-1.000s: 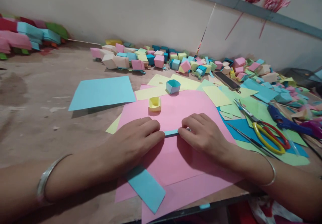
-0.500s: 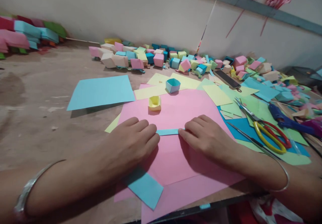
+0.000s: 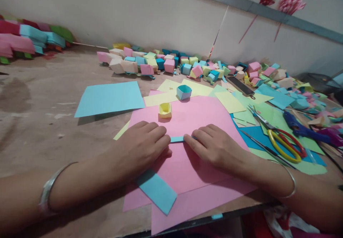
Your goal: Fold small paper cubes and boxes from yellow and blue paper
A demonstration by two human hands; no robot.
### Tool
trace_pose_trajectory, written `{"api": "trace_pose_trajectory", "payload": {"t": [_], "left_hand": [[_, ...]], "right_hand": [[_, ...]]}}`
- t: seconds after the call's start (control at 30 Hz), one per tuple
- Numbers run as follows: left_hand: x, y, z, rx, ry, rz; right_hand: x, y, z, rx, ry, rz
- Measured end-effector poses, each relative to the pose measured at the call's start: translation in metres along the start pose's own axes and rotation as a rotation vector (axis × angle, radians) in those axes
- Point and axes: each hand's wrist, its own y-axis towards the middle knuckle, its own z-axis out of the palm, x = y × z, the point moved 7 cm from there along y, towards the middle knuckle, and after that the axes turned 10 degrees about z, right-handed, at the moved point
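Between my two hands lies a narrow folded strip of light blue paper (image 3: pixel 177 139), on top of a pink paper sheet (image 3: pixel 206 109). My left hand (image 3: pixel 146 143) is closed over the strip's left end, its fingertips curled under and partly hidden. At the other end my right hand (image 3: pixel 213 143) presses on the strip with bent fingers, the index fingertip on the paper. A wider blue paper piece (image 3: pixel 158 191) lies below my left hand. Just beyond the hands stand a small yellow paper box (image 3: pixel 164 110) and a small blue paper box (image 3: pixel 184 92).
To the right lie scissors (image 3: pixel 284 145) with yellow and red handles, a blue glue gun (image 3: pixel 302 127) and a phone (image 3: pixel 241 87). A large light blue sheet (image 3: pixel 111 99) rests at left. Many small paper cubes (image 3: pixel 169 65) line the wall. The table edge (image 3: pixel 233 216) runs close in front.
My right hand has slid left along the strip, so less of the blue paper shows between my hands. The left hand stays on its end. The view has shifted slightly.
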Motion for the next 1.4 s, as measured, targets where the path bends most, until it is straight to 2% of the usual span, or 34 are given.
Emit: {"api": "trace_pose_trajectory", "payload": {"t": [0.17,0.37,0.7,0.83,0.93,1.1,1.23,1.3,1.4], "left_hand": [[0.000,0.000,-0.003,-0.026,0.022,0.048],[-0.006,0.002,-0.006,-0.008,0.128,0.135],[-0.008,0.002,-0.003,0.050,0.074,0.065],[-0.008,0.001,-0.006,0.015,0.144,0.097],[-0.007,0.000,-0.010,-0.043,0.151,0.092],[-0.010,-0.004,-0.017,-0.150,0.024,0.069],[-0.014,-0.006,-0.017,-0.172,-0.194,-0.058],[-0.016,-0.006,-0.014,-0.160,-0.288,-0.111],[-0.019,-0.006,-0.013,-0.169,-0.385,-0.116]], "right_hand": [[-0.006,0.001,0.000,-0.084,0.070,0.019],[0.000,0.000,0.000,-0.046,0.066,0.015],[0.008,-0.001,-0.004,-0.151,0.042,-0.008],[0.006,0.000,-0.003,-0.174,0.040,0.013],[0.003,0.001,-0.001,-0.185,0.134,0.062],[0.004,0.001,-0.003,-0.229,0.305,0.121],[0.005,0.000,-0.001,-0.177,0.347,0.136],[0.009,-0.001,-0.003,-0.166,0.339,0.084],[0.019,-0.001,-0.010,-0.186,0.287,-0.036]]}}
